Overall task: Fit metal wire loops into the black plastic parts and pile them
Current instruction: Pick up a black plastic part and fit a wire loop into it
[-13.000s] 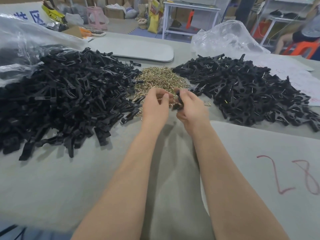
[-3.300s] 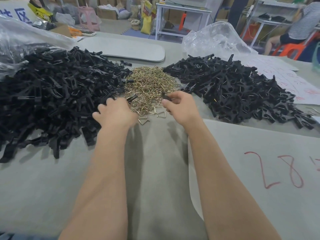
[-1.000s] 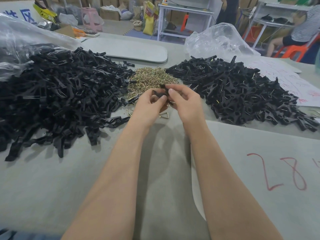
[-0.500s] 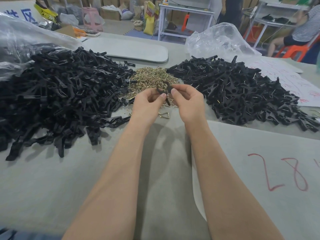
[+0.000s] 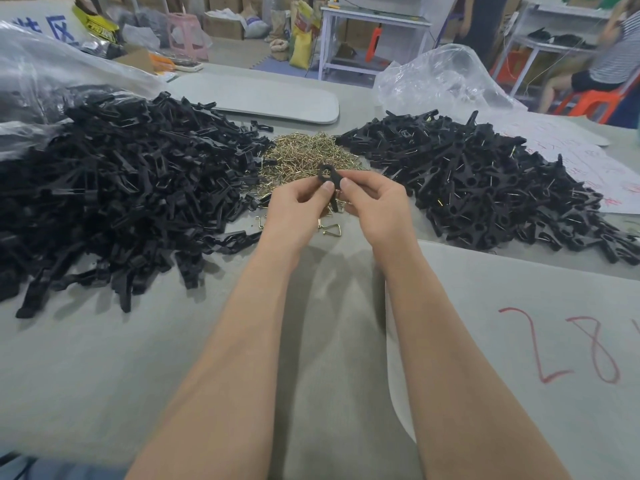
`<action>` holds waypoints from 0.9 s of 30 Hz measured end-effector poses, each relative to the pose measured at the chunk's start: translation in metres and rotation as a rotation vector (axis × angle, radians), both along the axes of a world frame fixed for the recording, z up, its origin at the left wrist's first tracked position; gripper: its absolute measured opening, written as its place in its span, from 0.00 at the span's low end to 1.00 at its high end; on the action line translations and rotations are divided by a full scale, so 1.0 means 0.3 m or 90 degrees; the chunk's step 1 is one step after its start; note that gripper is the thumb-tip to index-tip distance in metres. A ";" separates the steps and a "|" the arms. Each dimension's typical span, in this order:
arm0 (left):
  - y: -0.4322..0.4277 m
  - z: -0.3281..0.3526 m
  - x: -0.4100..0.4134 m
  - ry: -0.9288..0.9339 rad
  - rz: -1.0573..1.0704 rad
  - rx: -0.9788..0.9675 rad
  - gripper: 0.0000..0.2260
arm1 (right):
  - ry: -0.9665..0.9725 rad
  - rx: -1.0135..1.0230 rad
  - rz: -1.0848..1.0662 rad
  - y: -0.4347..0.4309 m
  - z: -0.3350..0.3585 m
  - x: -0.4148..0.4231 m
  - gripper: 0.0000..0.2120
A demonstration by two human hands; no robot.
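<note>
Since a few seconds back, when they reached apart, both hands have met: left hand (image 5: 294,211) and right hand (image 5: 379,206) pinch one black plastic part (image 5: 326,173) upright between thumbs and fingertips, in front of the wire loops (image 5: 304,155) heaped just beyond them. A grey felt table (image 5: 104,358) lies under the forearms, with a grey sheet (image 5: 519,306) marked in red beside the right forearm. Far beyond is a workshop: white bench (image 5: 374,22), pink stool (image 5: 187,32), seated person (image 5: 609,60). Left of the left hand spreads a heap of bare parts (image 5: 121,188); right of the right hand, a heap showing wire (image 5: 485,188). Beyond the left heap a clear bag (image 5: 52,74) holds black parts; beyond the right one lies a crumpled bag (image 5: 440,77)
</note>
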State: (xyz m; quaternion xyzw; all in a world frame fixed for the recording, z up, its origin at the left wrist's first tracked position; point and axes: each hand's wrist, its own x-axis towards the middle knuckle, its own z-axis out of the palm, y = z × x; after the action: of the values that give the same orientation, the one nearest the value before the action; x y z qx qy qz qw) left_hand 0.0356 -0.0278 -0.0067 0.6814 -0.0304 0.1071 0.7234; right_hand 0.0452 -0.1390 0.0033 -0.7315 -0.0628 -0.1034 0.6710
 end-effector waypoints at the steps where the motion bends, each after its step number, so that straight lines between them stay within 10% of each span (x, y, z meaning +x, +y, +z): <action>1: 0.001 0.000 0.001 0.004 -0.003 -0.015 0.12 | 0.003 0.003 0.002 0.000 0.002 -0.002 0.08; 17: 0.017 0.036 -0.009 0.087 -0.051 -0.213 0.02 | 0.154 0.212 0.070 0.006 0.013 -0.001 0.02; 22: 0.066 0.049 0.012 0.159 0.052 -0.599 0.00 | 0.087 -0.431 -0.059 -0.007 -0.047 0.020 0.13; 27: 0.087 0.053 0.000 0.186 0.069 -0.761 0.02 | 0.046 -0.616 -0.030 0.047 -0.082 0.008 0.21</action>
State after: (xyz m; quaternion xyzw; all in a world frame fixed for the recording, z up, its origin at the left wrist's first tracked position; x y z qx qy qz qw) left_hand 0.0355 -0.0015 0.0092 0.1662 0.1690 0.0480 0.9703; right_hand 0.0476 -0.1248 -0.0214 -0.9639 -0.0637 -0.0522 0.2531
